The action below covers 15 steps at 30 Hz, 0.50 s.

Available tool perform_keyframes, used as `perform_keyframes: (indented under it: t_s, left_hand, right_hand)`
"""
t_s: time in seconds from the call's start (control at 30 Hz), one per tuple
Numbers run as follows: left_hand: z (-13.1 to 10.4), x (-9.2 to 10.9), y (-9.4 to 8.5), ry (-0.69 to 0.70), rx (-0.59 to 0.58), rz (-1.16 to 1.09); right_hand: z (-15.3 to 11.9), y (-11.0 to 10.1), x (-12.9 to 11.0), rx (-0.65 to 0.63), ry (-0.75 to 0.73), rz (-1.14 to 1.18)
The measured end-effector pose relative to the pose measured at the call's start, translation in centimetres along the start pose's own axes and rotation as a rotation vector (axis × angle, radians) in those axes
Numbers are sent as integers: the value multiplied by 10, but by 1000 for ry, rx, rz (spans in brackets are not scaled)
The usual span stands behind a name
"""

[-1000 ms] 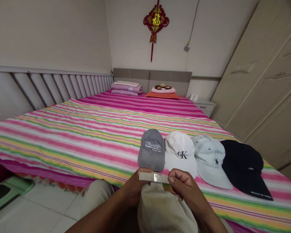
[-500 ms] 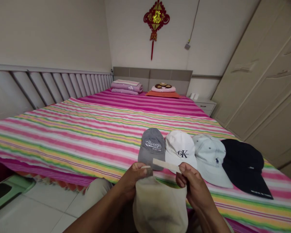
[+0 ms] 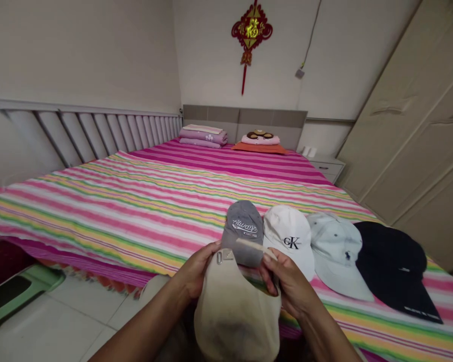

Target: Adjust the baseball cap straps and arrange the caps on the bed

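Note:
Close to me at the bottom is a cream baseball cap [image 3: 237, 306], its back opening facing up. My left hand [image 3: 198, 269] grips the left side of the opening, beside a small metal buckle [image 3: 219, 258]. Pinched in my right hand [image 3: 287, 279] is the other side with its strap [image 3: 251, 245], whose free end points left, apart from the buckle. Just beyond lie a grey cap [image 3: 242, 226] with white lettering, a white cap [image 3: 287, 231], a pale blue cap [image 3: 335, 251] and a black cap [image 3: 392, 261], in a row.
The caps lie on a bed with a striped sheet [image 3: 136, 201]. Folded bedding [image 3: 203, 136] and an orange pillow [image 3: 258, 148] sit by the headboard [image 3: 264, 123]. A green stool [image 3: 41, 281] stands at lower left, a wardrobe [image 3: 400, 125] at right.
The cream cap has shifted slightly left and turned, so the buckle now shows. My left hand has moved down its side. The view has swung a little left.

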<state>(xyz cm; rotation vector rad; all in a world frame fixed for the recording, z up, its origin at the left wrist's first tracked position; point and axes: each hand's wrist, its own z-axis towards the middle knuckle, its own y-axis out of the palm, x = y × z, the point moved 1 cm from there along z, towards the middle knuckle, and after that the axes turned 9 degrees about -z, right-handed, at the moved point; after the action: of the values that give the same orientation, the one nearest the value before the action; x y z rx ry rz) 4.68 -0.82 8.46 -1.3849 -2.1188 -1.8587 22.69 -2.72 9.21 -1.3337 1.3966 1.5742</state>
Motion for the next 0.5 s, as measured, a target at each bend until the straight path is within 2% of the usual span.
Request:
perform_keyframes:
  t_s: [0.1,0.23,0.33,0.4,0.5]
  left_hand:
    - [-2,5,-14,49,72,-32]
    - [-9,8,-40,145,-110,53]
    - [-17,7,-61,121,-150,87]
    - [-22,7,-72,106,-142,104]
    - [-27,10,-80,124,-145,103]
  right_hand:
    - [8,7,-3,76,-61,98]
    - [16,18,-8,128,-90,243]
    - [22,26,-10,159,-98,306]
    - [26,31,-10,172,-98,292]
    - [30,35,-10,143,-63,132]
